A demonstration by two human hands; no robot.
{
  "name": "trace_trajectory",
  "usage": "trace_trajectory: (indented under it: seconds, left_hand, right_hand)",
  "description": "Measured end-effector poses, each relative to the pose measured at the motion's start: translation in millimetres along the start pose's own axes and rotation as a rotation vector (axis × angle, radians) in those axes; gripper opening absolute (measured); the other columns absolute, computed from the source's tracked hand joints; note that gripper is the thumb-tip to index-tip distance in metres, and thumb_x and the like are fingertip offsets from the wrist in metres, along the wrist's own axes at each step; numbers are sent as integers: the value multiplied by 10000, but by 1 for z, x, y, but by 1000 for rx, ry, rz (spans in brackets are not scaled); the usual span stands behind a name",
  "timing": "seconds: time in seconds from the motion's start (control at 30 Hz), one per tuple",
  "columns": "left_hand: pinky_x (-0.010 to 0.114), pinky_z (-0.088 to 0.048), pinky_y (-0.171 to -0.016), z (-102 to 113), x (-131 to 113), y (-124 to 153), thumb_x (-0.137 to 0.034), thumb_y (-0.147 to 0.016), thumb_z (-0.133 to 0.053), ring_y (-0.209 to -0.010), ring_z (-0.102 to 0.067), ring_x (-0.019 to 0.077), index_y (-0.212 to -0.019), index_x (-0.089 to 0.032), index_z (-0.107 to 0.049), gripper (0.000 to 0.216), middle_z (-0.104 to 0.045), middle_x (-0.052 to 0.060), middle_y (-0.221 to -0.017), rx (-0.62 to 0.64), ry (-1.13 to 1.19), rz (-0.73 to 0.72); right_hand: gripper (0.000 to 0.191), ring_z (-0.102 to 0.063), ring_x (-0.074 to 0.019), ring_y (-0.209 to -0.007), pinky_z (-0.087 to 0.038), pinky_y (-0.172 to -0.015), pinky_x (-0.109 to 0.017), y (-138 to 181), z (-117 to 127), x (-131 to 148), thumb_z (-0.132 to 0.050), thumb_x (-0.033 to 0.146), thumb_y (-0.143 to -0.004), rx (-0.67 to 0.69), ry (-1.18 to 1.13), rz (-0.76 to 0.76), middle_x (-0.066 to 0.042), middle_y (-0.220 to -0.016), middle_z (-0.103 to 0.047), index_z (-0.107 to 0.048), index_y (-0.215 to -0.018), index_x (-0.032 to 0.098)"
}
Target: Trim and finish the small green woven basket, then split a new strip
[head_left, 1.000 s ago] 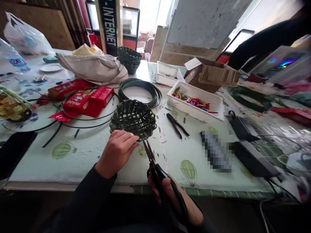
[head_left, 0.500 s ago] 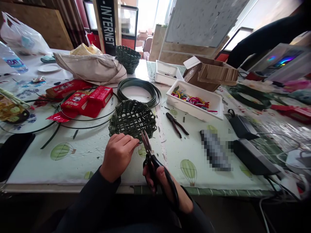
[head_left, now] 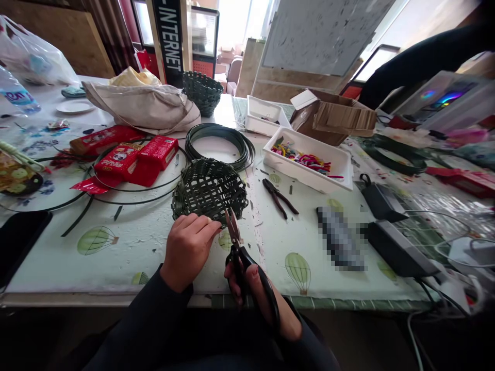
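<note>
A dark green woven basket (head_left: 211, 188) lies on its side or upside down on the table in front of me. My left hand (head_left: 189, 245) grips its near edge, with thumb and fingers pinched together at the rim. In my right hand (head_left: 251, 286) is a pair of scissors (head_left: 233, 232) with black handles, my fingers through the loops. The blades are slightly apart and their tips touch or nearly touch the basket's near right edge. Whether a strip lies between the blades is too small to tell.
Pliers (head_left: 280, 199) lie right of the basket, before a white tray (head_left: 344, 172) of colourful pieces. Behind the basket is a coil of green strip (head_left: 247, 149). Red boxes (head_left: 154, 159) and loose strips lie left. A second woven basket (head_left: 203, 93) stands farther back. A person's dark sleeve (head_left: 417, 56) reaches in at right.
The camera view has shifted slightly. Both hands, the basket and the scissors keep nearly the same positions relative to each other.
</note>
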State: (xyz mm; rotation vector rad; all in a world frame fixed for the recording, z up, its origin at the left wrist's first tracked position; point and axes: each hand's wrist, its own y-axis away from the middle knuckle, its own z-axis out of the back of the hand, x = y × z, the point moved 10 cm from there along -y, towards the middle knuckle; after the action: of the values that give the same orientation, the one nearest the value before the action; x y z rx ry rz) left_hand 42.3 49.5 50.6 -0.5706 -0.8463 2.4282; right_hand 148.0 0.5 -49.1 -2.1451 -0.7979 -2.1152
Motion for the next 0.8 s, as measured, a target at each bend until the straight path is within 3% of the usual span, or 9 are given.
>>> trace_trajectory:
  seconds: [0.57,0.8]
  left_hand:
    - [332,-370,-675,-3,-1,1,-215,-880,-550,-703,-533,175,-891,-202,-702,152,-669,21,-741,10,-36,1]
    - [332,-376,-676,-1,-2,0,-198,-870,-563,-702,-540,175,-885,-199,-699,137,-667,18,-736,8,-28,15]
  right_hand:
    - [681,-417,-106,-494,-347,-475,-249,-4,3,1,-314,845,-725,-49,3,31,30,-596,-423,-472,-770,185]
    - [636,-440,-101,-493,-355,-476,-240,-3,5,0,-295,806,-777,-109,27,40,24,-581,-433,-431,-681,192]
